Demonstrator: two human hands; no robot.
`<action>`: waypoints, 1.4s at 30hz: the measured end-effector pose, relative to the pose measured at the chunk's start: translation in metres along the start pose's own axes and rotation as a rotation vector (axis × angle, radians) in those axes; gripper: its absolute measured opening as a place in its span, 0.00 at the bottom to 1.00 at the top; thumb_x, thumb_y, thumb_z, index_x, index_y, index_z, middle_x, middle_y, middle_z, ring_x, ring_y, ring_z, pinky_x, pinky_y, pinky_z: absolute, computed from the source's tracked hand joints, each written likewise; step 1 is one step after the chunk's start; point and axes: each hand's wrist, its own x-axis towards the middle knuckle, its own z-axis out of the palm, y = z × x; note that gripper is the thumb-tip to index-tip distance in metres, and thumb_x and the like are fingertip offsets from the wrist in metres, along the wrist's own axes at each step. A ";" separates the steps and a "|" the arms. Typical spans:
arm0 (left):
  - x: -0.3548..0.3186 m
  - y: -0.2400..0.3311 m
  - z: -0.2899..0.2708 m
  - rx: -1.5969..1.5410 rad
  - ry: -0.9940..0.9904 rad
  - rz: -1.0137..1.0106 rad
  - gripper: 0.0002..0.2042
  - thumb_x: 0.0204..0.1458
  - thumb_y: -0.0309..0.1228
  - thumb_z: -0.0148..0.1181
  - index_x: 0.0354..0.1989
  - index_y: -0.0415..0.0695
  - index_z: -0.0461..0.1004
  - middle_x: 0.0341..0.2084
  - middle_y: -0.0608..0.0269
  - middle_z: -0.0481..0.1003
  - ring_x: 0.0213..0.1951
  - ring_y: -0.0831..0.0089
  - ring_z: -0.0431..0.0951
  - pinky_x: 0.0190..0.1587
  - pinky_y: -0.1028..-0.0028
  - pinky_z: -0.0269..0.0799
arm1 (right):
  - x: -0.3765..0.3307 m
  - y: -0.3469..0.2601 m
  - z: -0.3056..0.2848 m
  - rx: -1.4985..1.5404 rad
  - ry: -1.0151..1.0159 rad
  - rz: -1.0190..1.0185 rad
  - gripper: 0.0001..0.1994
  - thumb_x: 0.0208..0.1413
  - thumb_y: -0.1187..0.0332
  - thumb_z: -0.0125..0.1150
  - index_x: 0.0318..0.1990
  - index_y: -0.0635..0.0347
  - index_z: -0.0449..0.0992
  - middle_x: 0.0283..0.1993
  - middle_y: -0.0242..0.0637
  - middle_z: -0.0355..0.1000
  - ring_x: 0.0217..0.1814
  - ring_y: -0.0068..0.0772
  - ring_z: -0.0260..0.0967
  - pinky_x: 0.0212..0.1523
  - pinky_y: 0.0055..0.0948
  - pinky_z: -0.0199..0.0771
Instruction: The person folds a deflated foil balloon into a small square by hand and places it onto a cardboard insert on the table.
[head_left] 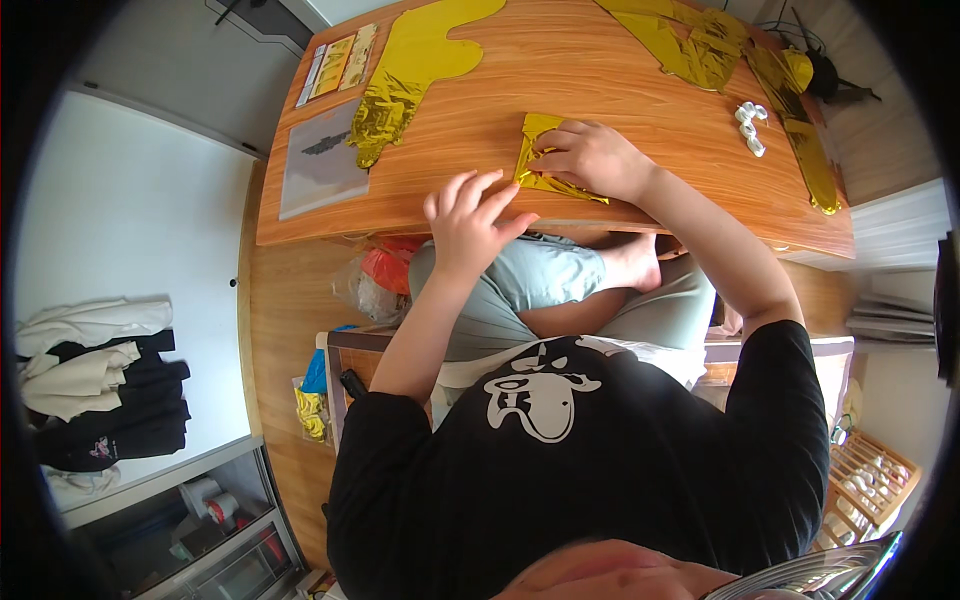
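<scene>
A small folded sheet of gold foil (pixel 541 124), which looks like a flat foil balloon, lies near the table's front edge. My right hand (pixel 598 160) rests over it with bent fingers gripping its crinkled surface, covering its right part. On the left, my left hand (pixel 470 222) is open, its fingers spread and pointing at the foil. Its index fingertip comes close to the foil's lower left corner; whether they touch I cannot tell. Farther back on the left lies a larger flat gold foil balloon (pixel 430 45), crumpled at its near end.
More gold foil balloons (pixel 700 50) lie at the back right of the wooden table (pixel 600 90). White ribbon coils (pixel 750 130) sit to the right. A clear plastic bag (pixel 322 165) and a printed card (pixel 337 68) are at the left. A black object with cables (pixel 828 75) stands far right.
</scene>
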 end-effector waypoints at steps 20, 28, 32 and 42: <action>0.057 -0.029 0.008 -0.445 -0.318 0.267 0.12 0.49 0.40 0.74 0.39 0.52 0.82 0.52 0.68 0.78 0.56 0.65 0.74 0.53 0.59 0.67 | -0.007 0.009 0.000 0.487 -0.039 0.104 0.15 0.54 0.66 0.74 0.48 0.53 0.80 0.51 0.34 0.80 0.53 0.41 0.77 0.55 0.40 0.77; 0.069 -0.031 0.031 -0.514 -0.449 0.257 0.34 0.59 0.40 0.64 0.71 0.44 0.57 0.70 0.49 0.62 0.71 0.49 0.61 0.73 0.52 0.57 | -0.006 0.013 0.007 0.707 0.003 0.231 0.22 0.55 0.68 0.75 0.51 0.56 0.68 0.45 0.39 0.79 0.50 0.39 0.79 0.53 0.37 0.78; 0.074 -0.027 0.033 -0.473 -0.616 0.301 0.32 0.66 0.40 0.53 0.76 0.42 0.52 0.73 0.47 0.58 0.74 0.49 0.56 0.74 0.52 0.54 | -0.013 0.026 0.011 1.052 -0.035 0.385 0.21 0.61 0.71 0.70 0.55 0.57 0.64 0.47 0.34 0.73 0.49 0.26 0.74 0.51 0.30 0.77; 0.069 -0.027 0.036 -0.363 -0.519 0.329 0.25 0.68 0.40 0.51 0.68 0.38 0.66 0.72 0.48 0.61 0.73 0.53 0.59 0.74 0.56 0.56 | -0.063 -0.058 -0.025 0.305 0.267 0.914 0.09 0.58 0.70 0.66 0.41 0.64 0.78 0.39 0.46 0.76 0.44 0.46 0.75 0.49 0.35 0.75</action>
